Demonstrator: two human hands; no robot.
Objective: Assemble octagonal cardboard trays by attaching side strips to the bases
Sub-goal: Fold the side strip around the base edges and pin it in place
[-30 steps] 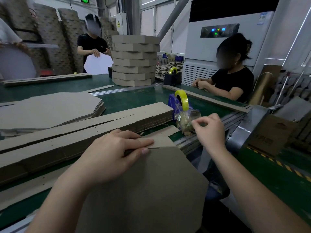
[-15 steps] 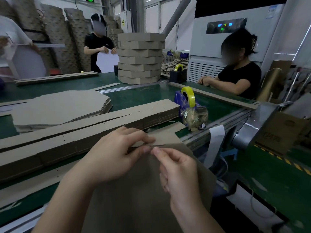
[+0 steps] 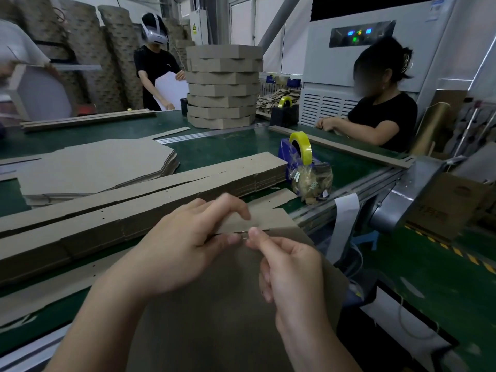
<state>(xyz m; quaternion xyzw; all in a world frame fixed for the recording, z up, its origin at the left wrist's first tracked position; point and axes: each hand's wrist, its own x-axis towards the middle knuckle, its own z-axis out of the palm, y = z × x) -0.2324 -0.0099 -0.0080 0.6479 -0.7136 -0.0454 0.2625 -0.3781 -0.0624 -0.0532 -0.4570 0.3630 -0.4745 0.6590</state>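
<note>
An octagonal cardboard base [image 3: 222, 304] lies tilted toward me at the table's near edge. Along its far edge sits a brown side strip [image 3: 271, 220]. My left hand [image 3: 185, 245] pinches that strip against the base edge with thumb and fingers. My right hand [image 3: 290, 275] meets it at the same seam and pinches a small fastener [image 3: 244, 238] between thumb and forefinger; the fastener is mostly hidden.
Stacked side strips [image 3: 150, 194] lie across the green table [image 3: 228, 149], with a pile of flat bases [image 3: 91, 167] behind. A blue tape dispenser [image 3: 295, 154], a bag of fasteners [image 3: 311, 181], finished trays [image 3: 224, 87] and two other workers are beyond.
My right hand left the bag of fasteners and came back to the seam beside my left hand. The left hand kept holding the strip on the base.
</note>
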